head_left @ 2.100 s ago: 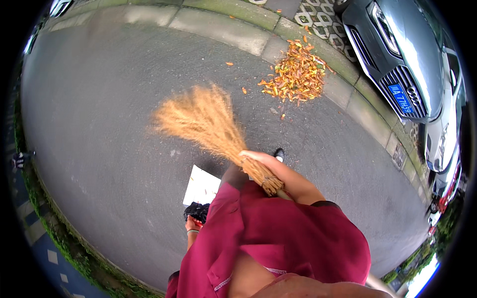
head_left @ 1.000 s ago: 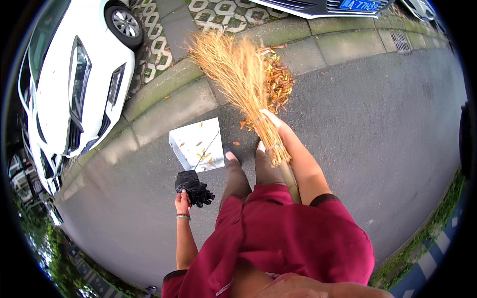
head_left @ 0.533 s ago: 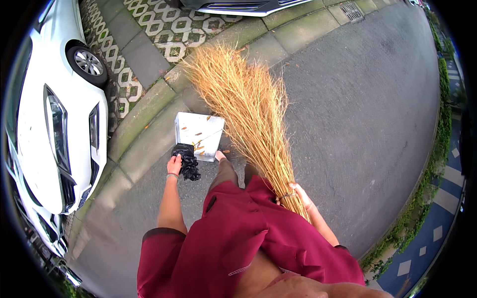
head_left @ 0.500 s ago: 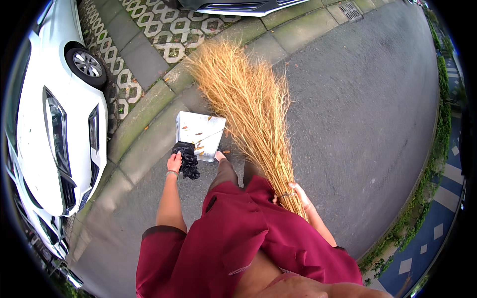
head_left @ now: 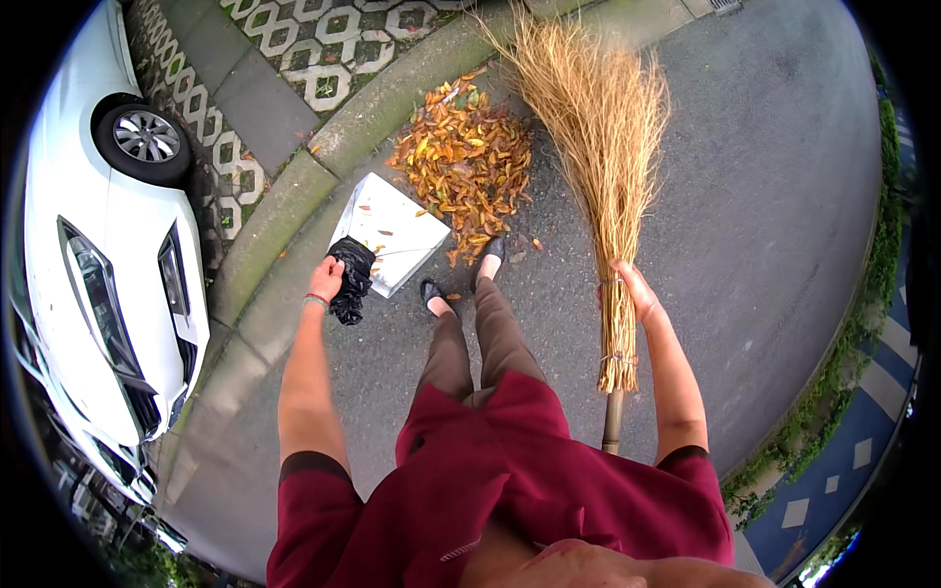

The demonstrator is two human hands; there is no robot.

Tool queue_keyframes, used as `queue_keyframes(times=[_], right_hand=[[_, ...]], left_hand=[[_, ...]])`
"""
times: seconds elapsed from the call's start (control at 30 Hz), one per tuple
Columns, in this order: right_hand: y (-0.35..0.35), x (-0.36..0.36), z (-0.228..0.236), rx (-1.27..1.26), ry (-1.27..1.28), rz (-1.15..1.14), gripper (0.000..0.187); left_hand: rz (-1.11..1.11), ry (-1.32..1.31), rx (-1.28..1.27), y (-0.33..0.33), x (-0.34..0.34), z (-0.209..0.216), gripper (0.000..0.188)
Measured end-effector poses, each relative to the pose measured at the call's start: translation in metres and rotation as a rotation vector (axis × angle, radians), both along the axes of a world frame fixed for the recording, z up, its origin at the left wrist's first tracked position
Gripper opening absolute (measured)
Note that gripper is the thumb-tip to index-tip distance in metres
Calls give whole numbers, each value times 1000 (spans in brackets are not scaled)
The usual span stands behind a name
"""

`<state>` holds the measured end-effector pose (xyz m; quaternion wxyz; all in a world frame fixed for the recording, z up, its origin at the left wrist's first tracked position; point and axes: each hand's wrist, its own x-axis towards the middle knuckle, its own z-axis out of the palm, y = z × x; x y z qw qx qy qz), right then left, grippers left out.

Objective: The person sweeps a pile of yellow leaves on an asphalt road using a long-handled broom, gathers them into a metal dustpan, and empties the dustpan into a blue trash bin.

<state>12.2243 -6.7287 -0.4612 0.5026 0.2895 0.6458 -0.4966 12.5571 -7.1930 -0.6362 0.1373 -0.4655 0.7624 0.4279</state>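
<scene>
My left hand (head_left: 326, 279) is closed on a crumpled black plastic bag (head_left: 353, 279), bunched at the near left corner of a white dustpan (head_left: 400, 223). Whether a handle lies under the bag is hidden. A few leaves lie in the dustpan. On the right, my right hand (head_left: 635, 289) grips a large straw broom (head_left: 619, 196) where its bristles are bound; the wooden handle points back toward me and the bristles fan out ahead. A heap of yellow-brown leaves (head_left: 466, 157) lies on the road beyond the dustpan, left of the broom.
A stone curb (head_left: 279, 211) runs diagonally along the left, with patterned paving blocks (head_left: 314, 49) behind it. A white car (head_left: 118, 225) stands at the left. My feet in dark shoes (head_left: 492, 250) are close to the leaves. Greenery (head_left: 833, 392) edges the road at right.
The broom has swung right and away from the leaf heap, which it had covered. The dustpan has turned a little, and my left hand has moved slightly forward and left with the bag.
</scene>
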Motion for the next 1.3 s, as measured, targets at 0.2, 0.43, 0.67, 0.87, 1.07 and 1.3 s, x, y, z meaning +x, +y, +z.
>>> queue_keyframes(times=[0.2, 0.43, 0.67, 0.87, 1.07, 1.3], right_hand=[[21, 16, -37, 209, -43, 716, 67], [3, 54, 31, 148, -268, 1030, 75], [-12, 115, 118, 16, -365, 832, 78], [0, 222, 168, 164, -68, 533, 81], [5, 277, 173, 197, -30, 37, 77], [42, 261, 83, 164, -112, -105, 48]], left_hand=[[-29, -33, -43, -35, -42, -31, 26], [-104, -16, -61, -63, -106, -33, 25], [-288, -60, -117, -77, -128, -26, 26], [-435, 4, 15, -83, -112, -24, 25], [-508, 9, 63, -89, -88, -20, 24], [-659, 9, 53, -74, -91, -19, 24]])
